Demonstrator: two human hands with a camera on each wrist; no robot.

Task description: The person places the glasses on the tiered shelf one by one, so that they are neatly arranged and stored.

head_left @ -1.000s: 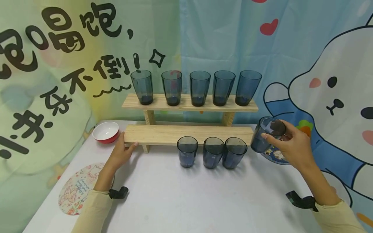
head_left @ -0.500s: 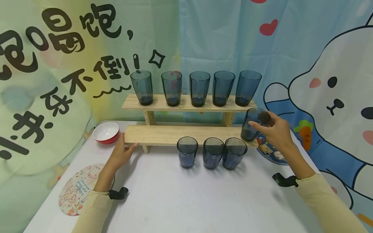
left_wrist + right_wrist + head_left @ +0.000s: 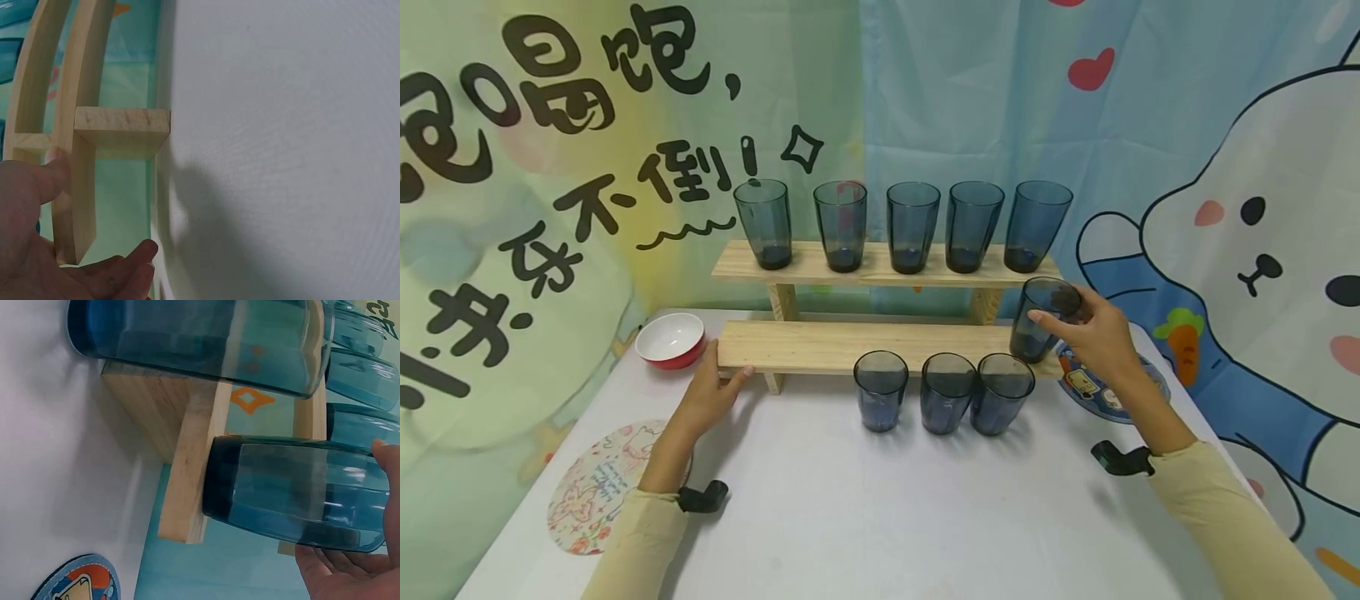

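Observation:
My right hand holds a blue-tinted glass near its rim, thumb on one side and fingers on the other. In the right wrist view this glass stands with its base against the lower board, at the right end. My left hand holds the left end of the wooden shelf; in the left wrist view its thumb lies on the board and the other fingers reach past the end. Three matching glasses stand on the table before the shelf, including one glass nearest the right hand.
Several like glasses line the upper board. A red-and-white bowl is left of the shelf. A round floral mat lies by the left forearm, and a blue patterned mat lies beneath the right hand.
My right hand has carried the glass leftward from beside the shelf onto the lower board's right end. The left hand has stayed at the left end.

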